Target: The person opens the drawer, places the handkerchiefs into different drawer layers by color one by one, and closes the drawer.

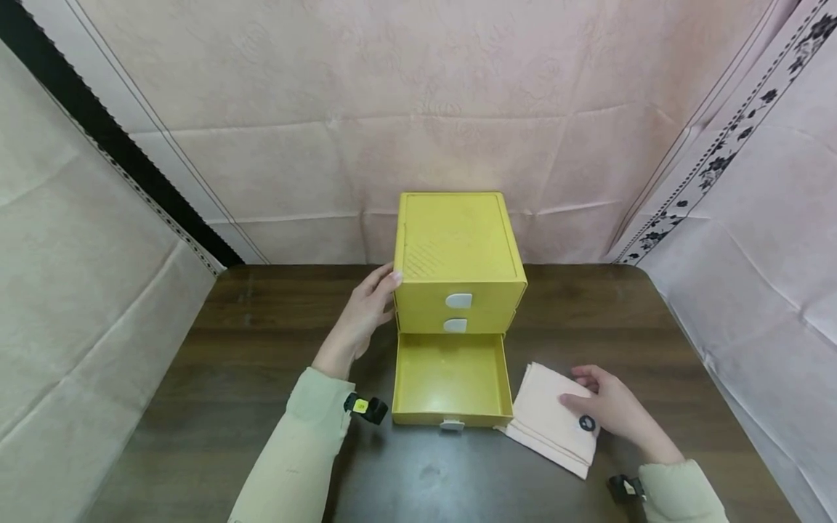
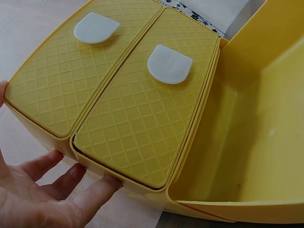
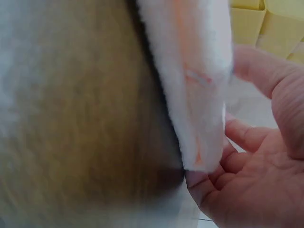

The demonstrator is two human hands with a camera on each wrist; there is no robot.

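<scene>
A yellow drawer cabinet [image 1: 458,236] stands at the table's back, its lowest drawer [image 1: 451,374] pulled out and bare inside. My left hand [image 1: 366,309] rests on its left side, thumb near the top front corner; in the left wrist view, spread fingertips [image 2: 109,183] touch the side wall by the two closed drawers. Right of the open drawer lies a folded pale pink cloth [image 1: 549,418] with a round dark mark. At the cloth's right edge, my right hand [image 1: 611,403] pinches it, thumb on top; the right wrist view shows fingers [image 3: 197,183] at the folded edge.
White tabs [image 1: 459,300] mark the drawer fronts. A dark wooden table [image 1: 261,407] carries everything, and pale cloth hangings [image 1: 418,131] enclose its back and sides. The cloth's left corner lies against the open drawer's front right corner in the head view.
</scene>
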